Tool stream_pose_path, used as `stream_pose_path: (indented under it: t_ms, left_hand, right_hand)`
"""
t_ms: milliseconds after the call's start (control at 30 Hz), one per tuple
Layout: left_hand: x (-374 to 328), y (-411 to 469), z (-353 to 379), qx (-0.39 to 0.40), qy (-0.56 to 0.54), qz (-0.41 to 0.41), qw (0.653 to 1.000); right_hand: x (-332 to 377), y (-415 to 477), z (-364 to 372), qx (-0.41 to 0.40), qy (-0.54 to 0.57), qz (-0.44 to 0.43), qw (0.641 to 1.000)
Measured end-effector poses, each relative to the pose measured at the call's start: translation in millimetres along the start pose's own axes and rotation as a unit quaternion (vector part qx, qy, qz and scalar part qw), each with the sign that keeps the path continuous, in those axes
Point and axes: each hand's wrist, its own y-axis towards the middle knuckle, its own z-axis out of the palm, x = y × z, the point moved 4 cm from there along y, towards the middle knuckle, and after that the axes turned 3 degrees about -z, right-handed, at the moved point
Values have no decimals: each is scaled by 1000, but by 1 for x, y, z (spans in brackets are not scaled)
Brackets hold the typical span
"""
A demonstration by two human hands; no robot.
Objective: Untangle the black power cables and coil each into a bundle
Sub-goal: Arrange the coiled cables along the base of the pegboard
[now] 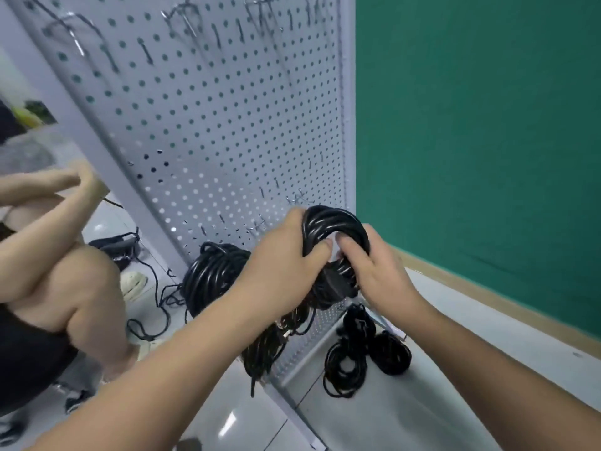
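Two grips hold one coiled black cable bundle [335, 227], raised in front of the pegboard [227, 125]. The left grip [286, 271] wraps the bundle's left side, thumb across the strands. The right grip [374, 271] curls its fingers over the right side, fingertips inside the loop. Below-left of the grips, a second coil [211, 275] rests against the pegboard. Below-right, loose coils [367, 359] lie on the floor [422, 402].

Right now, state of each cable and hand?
Held coil: wound, gripped by both hands.
Left hand: grips the coil's left side.
Right hand: grips its right side.
Big coil: wound, by the pegboard.
Loose cables: tangled, under the hands.
Floor bundles: coiled, untouched, at right.
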Motion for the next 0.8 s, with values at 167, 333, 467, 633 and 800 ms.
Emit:
stream_pose_path:
  t_ms: [167, 333, 467, 633, 800]
  left_hand:
    - [3, 9, -37, -61, 107, 1, 992]
    - [25, 22, -57, -94, 174, -35, 980]
    - [36, 26, -56, -105, 191, -23, 976]
    - [35, 24, -69, -168, 196, 31, 966]
    - [36, 16, -66, -207, 251, 64, 943]
  right_hand:
    - [24, 42, 17, 68, -90, -60, 992]
    - [7, 61, 42, 100, -127, -62, 985]
    - [-7, 69, 59, 111, -106, -54, 987]
    - [-4, 80, 76, 95, -59, -51, 992]
    - [-14, 83, 91, 120, -63, -41, 990]
